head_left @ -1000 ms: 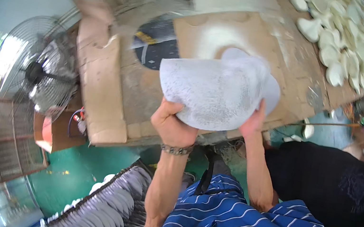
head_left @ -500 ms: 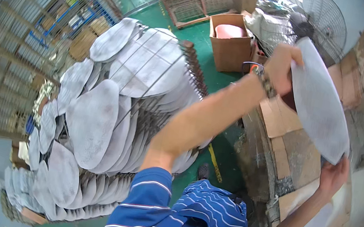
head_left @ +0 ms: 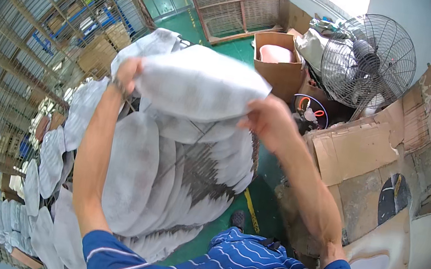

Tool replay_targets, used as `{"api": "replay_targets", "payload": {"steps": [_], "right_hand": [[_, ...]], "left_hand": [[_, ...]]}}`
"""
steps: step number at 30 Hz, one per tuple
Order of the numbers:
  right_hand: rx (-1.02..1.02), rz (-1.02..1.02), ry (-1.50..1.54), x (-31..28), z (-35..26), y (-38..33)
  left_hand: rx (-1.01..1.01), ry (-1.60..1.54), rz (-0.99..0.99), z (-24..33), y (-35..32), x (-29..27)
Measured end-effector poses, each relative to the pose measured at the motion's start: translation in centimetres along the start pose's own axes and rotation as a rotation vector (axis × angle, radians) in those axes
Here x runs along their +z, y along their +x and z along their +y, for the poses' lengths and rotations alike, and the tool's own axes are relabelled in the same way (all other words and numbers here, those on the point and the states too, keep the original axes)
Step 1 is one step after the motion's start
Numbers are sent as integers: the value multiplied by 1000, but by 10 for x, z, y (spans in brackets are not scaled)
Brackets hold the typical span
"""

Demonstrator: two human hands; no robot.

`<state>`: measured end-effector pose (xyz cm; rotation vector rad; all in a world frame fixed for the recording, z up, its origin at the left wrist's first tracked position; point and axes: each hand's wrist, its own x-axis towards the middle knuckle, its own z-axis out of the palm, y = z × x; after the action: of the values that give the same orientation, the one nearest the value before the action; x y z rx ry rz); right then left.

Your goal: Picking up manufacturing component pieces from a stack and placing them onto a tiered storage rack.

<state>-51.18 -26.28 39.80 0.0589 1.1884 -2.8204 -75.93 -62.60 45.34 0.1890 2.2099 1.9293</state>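
Note:
Both my hands hold one pale grey, oval fabric sheet [head_left: 201, 83] raised above a tall wire rack. My left hand [head_left: 126, 71] grips its left end, with a bracelet at the wrist. My right hand [head_left: 267, 117] grips its right end. Below the sheet, several similar grey oval pieces [head_left: 163, 177] hang in overlapping rows on the wire rack [head_left: 194, 159].
A large standing fan [head_left: 370, 60] and an open cardboard box [head_left: 276, 59] stand at the upper right. A cardboard-covered worktable [head_left: 370, 166] with small pale pieces lies to the right. Metal mesh cages [head_left: 17, 56] line the left, green floor [head_left: 229, 222] beneath.
I have turned from the cardboard worktable to the rack. The grey sheet has travelled with my hands from over the table to above the hung pieces.

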Motion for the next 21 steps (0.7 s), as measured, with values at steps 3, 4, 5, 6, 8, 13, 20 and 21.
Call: {"api": "replay_targets", "payload": {"steps": [3, 4, 5, 6, 8, 13, 20, 21], "right_hand": [[125, 0, -76, 14, 26, -1], [163, -37, -95, 19, 29, -4], [161, -39, -126, 19, 33, -3], [159, -40, -159, 18, 35, -1], [167, -27, -268, 18, 41, -2], [241, -55, -511, 25, 47, -17], [277, -119, -376, 27, 37, -40], [279, -109, -381, 27, 43, -41]], "left_hand": [[-127, -27, 195, -10, -36, 13], [-136, 19, 161, -14, -44, 4], [-145, 62, 127, -17, -47, -1], [-129, 50, 122, -19, -46, -5], [-103, 30, 118, -20, -48, -5], [105, 572, 226, -41, -30, -35], [191, 669, 82, -28, -36, -35], [119, 523, 103, -31, -36, -43]]}}
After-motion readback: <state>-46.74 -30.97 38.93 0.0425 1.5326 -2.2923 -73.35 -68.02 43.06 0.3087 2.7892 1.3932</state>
